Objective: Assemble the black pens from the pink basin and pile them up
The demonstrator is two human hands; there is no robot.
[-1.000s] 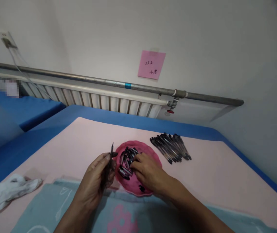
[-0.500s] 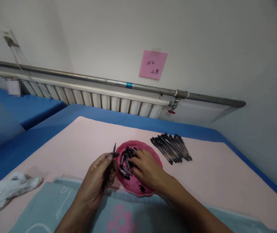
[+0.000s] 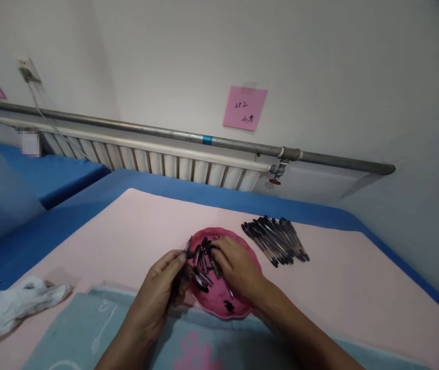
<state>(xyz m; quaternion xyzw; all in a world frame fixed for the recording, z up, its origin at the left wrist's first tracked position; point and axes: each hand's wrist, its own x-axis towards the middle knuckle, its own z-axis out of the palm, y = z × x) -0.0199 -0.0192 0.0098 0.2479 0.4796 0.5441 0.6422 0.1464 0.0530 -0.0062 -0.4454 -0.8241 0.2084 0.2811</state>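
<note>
My left hand [image 3: 163, 277] is closed around a slim dark pen [image 3: 189, 245], its tip pointing up beside the left rim of a pink scalloped bowl [image 3: 225, 311]. Most of the pen's length is hidden by the hand. Inside the bowl lie several short dark and clear pen parts [image 3: 203, 280], some of which look like caps. My right hand [image 3: 240, 267] reaches in from the right, its fingers bent and together at a short dark pen part [image 3: 215, 263]. A small black piece [image 3: 229, 306] rests near the bowl's front edge.
Several black-capped clear pens [image 3: 275, 239] lie in a row right of the bowl on the pink table cover [image 3: 138, 221]. A white cloth [image 3: 22, 306] is at the left, a teal patterned cloth [image 3: 76, 324] in front. Behind stand a radiator [image 3: 173, 163] and a pipe [image 3: 146, 128].
The view has shifted slightly. In my left hand the pen's tip shows shorter and tilts more to the right. My right fingers have drawn closer together over the pen parts, shifting some of them.
</note>
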